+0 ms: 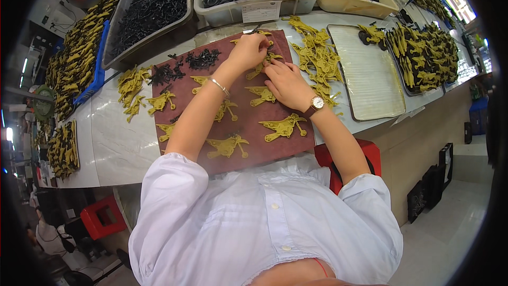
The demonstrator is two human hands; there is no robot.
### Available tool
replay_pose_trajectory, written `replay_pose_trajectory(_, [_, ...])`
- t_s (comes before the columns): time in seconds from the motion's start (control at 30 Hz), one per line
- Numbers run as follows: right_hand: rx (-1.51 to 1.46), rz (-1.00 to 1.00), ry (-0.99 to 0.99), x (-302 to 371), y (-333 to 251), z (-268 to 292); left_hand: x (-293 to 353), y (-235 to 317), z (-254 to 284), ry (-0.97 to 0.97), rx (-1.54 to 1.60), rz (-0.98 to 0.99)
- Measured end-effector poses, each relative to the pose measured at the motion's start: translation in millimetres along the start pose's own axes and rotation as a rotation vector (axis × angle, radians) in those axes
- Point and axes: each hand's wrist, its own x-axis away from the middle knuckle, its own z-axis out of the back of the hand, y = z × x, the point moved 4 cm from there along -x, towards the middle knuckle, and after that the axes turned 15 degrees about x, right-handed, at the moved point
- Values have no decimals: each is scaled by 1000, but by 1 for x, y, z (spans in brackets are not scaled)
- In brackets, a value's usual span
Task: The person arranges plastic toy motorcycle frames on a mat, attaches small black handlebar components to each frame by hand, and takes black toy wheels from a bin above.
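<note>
At 12 o'clock on the table (124,143), a pale bin (225,17) holds black ring-like discs, a white label on its wall. The grey bin (190,2) at 11 and the cream bin (352,6) at 1 hold heaps of small dark pieces. At 10, a blue tray (94,83) carries packed rows of yellow-and-black pieces; at 2, a whitish ridged tray (370,77) lies under glossy film.

Both hands meet at 12 o'clock on the maroon mat (243,151). The left hand (256,47) is bent into a pinch, thumb close to fingers; what sits between them cannot be told. The right hand (286,82) is half curled, palm down, its fingertips at a yellow part (255,73) just below the left hand; whether it grips is unclear.

The mat looks smooth and matte. Flat yellow pieces (283,127) with pointed ends and little round knobs lie spread over it, spiky black bits (203,59) heaped at 11. A tangled yellow pile (320,55) lies between 1 and 2.
</note>
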Motion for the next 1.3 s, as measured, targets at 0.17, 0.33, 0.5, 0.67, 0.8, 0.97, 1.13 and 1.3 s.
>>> replay_pose_trajectory(0.17, [19, 1, -10, 0, -1, -2, 11, 0, -5, 84, -73, -112])
replay_pose_trajectory(0.33, [-28, -13, -19, 0, -1, 1, 23, 5, -8, -32, -194, -99])
replay_pose_trajectory(0.5, [-51, 13, -35, -2, -5, 6, 34, 14, -9, 19, -291, -336])
replay_pose_trajectory(0.67, [-32, 35, 44, 0, -4, 5, 41, 8, -10, -69, -325, -213])
replay_pose_trajectory(0.8, [-39, -1, 45, 2, 0, -2, 47, 8, 17, 84, -186, -256])
replay_pose_trajectory(0.97, [-123, -12, 42, -1, 4, -3, 66, -27, 110, 314, -300, -132])
replay_pose_trajectory(1.13, [-128, -8, 68, -2, 5, -2, 91, -93, 185, 236, -469, 150])
replay_pose_trajectory(1.3, [-106, -12, 140, -2, -4, 12, 94, -114, 191, -69, -477, 236])
